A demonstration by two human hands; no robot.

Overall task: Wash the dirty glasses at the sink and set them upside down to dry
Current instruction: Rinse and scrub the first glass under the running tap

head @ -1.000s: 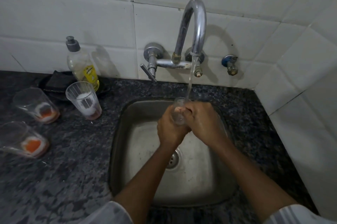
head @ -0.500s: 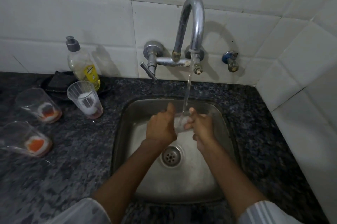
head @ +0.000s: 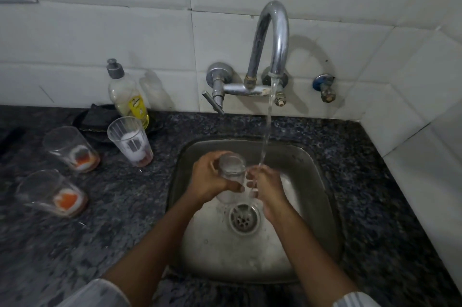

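Over the steel sink (head: 322, 196) my left hand (head: 208, 178) grips a clear glass (head: 231, 168), held roughly upright with its mouth facing up. My right hand (head: 268, 188) is beside it under the water stream from the running tap (head: 273, 39), fingers touching the glass's side; I cannot tell if it grips it. On the dark counter to the left stand three dirty glasses: one with white residue (head: 131, 140), and two with orange residue at the bottom (head: 71, 148) (head: 51, 191).
A dish soap bottle (head: 126, 95) stands against the tiled wall behind the glasses, on a dark dish with a scrub pad (head: 97, 118). The drain (head: 243, 218) sits mid-sink. A second small tap (head: 325, 90) is on the wall right. The granite counter (head: 390, 206) surrounds the sink.
My hands have lowered and shifted left in the sink. The glass has moved out from under the stream; water now falls on my right hand's fingers.
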